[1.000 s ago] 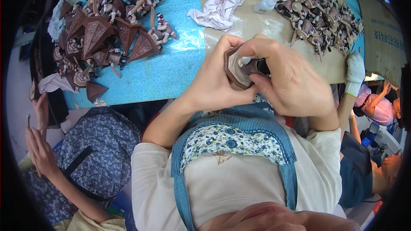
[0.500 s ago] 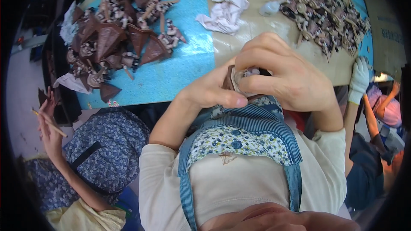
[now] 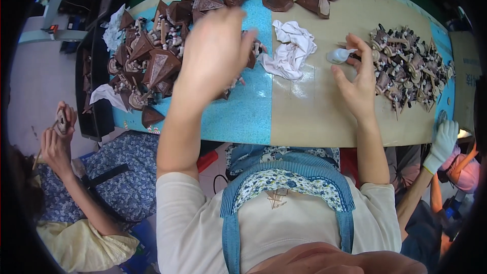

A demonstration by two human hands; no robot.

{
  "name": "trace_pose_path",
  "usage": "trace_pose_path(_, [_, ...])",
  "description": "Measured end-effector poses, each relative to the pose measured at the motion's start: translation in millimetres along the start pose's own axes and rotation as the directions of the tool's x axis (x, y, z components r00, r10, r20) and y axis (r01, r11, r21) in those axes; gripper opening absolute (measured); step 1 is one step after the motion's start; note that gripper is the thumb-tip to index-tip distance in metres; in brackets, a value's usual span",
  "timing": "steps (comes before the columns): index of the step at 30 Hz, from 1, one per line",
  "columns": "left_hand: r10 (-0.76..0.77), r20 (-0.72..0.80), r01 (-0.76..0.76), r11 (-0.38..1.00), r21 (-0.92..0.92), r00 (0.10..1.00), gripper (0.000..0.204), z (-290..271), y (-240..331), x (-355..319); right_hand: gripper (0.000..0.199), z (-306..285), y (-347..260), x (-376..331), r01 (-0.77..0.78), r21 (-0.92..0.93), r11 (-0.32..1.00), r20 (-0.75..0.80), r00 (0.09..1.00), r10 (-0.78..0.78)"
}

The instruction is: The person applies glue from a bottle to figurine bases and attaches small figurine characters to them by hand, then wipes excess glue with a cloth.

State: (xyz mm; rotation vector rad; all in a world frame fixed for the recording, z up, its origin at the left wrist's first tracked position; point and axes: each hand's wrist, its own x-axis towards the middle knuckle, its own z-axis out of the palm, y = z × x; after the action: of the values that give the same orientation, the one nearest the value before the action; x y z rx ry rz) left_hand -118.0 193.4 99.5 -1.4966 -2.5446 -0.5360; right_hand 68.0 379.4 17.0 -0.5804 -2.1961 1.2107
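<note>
My left hand point(image 3: 215, 53), smeared by motion, is over the left-hand heap of brown faceted pieces point(image 3: 161, 68) and small figure-like parts. Its fingers are too blurred to show whether they hold anything. On the right, my right hand point(image 3: 359, 78) has thumb and fingers apart beside a small translucent bottle point(image 3: 337, 56). The bottle lies on its side, its narrow tip by my fingers, and they are not closed round it. Just past that hand spreads a pile of small dark and beige figure parts point(image 3: 411, 66).
A crumpled white cloth point(image 3: 291, 50) lies mid-table. More brown faceted pieces point(image 3: 278, 0) line the far side. Black bins point(image 3: 91, 86) stand along the left edge. A co-worker's hands point(image 3: 58, 144) work at left; another person's gloved hand point(image 3: 442, 144) is at the right edge.
My hands have come apart from the brown piece they held together near my chest. The left moved out over the left heap, the right forward to the bottle. The view has shifted toward the far side.
</note>
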Motion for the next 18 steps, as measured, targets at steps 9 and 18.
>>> trace_pose_path(9, [-0.056, 0.067, 0.003, 0.786, 0.619, 0.996, 0.032, 37.2, -43.3, 78.8, 0.033, 5.2, 7.0, 3.4, 0.067, -0.142, 0.988, 0.028, 0.998, -0.064])
trace_pose_path(18, [0.155, -0.14, -0.174, 0.976, -0.132, 0.978, 0.044, 33.8, 73.3, -36.5, 0.028, -6.2, 3.0, -10.8, -0.075, 0.27, 0.96, -0.079, 0.992, 0.099])
